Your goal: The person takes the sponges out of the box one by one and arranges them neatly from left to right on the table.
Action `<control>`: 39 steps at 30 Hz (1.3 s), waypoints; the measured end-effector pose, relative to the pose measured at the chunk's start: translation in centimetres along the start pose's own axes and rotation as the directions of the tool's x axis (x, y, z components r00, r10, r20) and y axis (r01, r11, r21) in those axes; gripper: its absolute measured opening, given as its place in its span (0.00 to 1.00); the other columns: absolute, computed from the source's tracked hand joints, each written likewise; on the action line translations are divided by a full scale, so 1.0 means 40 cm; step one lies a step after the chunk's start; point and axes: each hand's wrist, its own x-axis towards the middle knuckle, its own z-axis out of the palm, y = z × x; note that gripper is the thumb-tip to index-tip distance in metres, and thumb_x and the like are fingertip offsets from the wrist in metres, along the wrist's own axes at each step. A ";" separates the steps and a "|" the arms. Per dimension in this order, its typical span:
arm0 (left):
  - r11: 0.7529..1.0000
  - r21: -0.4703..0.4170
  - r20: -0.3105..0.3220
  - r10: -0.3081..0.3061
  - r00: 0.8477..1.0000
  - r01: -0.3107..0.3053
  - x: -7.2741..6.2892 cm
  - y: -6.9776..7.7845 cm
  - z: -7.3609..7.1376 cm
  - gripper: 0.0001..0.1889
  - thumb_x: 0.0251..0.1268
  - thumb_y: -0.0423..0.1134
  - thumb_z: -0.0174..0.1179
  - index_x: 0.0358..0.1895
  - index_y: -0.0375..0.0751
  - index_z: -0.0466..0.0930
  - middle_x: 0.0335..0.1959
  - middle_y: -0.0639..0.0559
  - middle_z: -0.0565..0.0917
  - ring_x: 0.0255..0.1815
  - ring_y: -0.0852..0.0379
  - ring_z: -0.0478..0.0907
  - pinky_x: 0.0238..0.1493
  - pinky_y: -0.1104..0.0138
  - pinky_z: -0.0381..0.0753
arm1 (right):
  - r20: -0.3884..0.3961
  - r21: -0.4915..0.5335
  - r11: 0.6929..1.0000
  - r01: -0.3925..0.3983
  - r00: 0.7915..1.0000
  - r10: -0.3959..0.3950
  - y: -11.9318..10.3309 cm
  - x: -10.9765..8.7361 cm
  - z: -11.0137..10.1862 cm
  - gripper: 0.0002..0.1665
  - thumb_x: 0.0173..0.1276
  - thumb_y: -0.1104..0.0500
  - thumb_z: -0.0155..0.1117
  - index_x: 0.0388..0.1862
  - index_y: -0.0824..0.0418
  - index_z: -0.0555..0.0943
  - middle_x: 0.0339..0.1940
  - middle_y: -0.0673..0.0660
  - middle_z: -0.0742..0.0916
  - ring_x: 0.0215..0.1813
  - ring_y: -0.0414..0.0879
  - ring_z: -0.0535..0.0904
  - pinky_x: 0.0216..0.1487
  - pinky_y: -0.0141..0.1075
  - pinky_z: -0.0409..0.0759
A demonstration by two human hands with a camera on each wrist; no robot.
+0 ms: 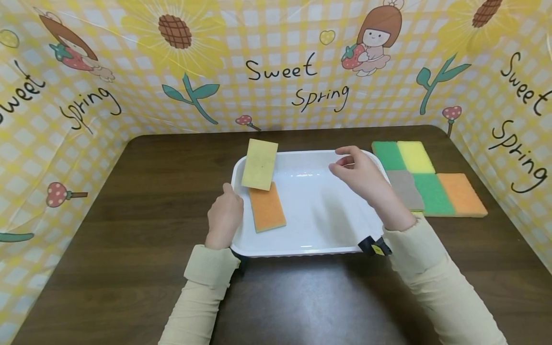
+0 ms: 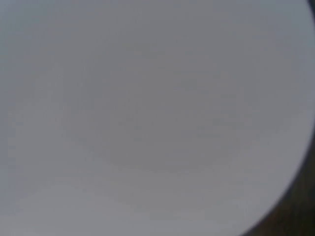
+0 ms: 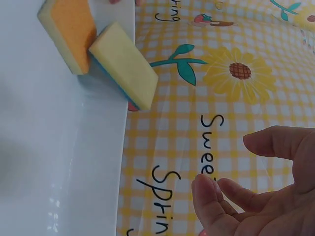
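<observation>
A white tray (image 1: 319, 201) stands on the dark wooden table. My left hand (image 1: 225, 215) grips its left rim; the fingers below the rim are hidden. Inside the tray, at the left, lies an orange-topped sponge (image 1: 268, 208). A pale yellow sponge (image 1: 260, 163) leans over the back left corner and overlaps it; in the right wrist view this yellow sponge (image 3: 125, 66) has a blue-green underside. Above the tray's right side hovers my right hand (image 1: 360, 172), holding nothing, with thumb and fingers apart and loosely bent. Only a blurred whitish surface fills most of the left wrist view.
Right of the tray, several flat sponges lie side by side: green (image 1: 390, 154), yellow (image 1: 416, 156), grey (image 1: 405, 189), another green (image 1: 433, 194) and orange (image 1: 462, 192). A yellow checked cloth (image 1: 280, 43) walls the table at the back and sides.
</observation>
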 end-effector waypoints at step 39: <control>1.000 -0.007 0.012 -0.008 1.000 0.009 0.000 0.000 -0.006 0.19 0.74 0.39 0.38 0.61 0.29 0.58 0.34 0.35 0.80 0.30 0.45 0.79 0.25 0.60 0.73 | 0.077 -0.035 0.996 -0.086 0.993 0.088 -0.052 0.154 0.174 0.32 0.69 0.48 0.58 0.66 0.61 0.66 0.60 0.61 0.76 0.56 0.54 0.73 0.60 0.47 0.74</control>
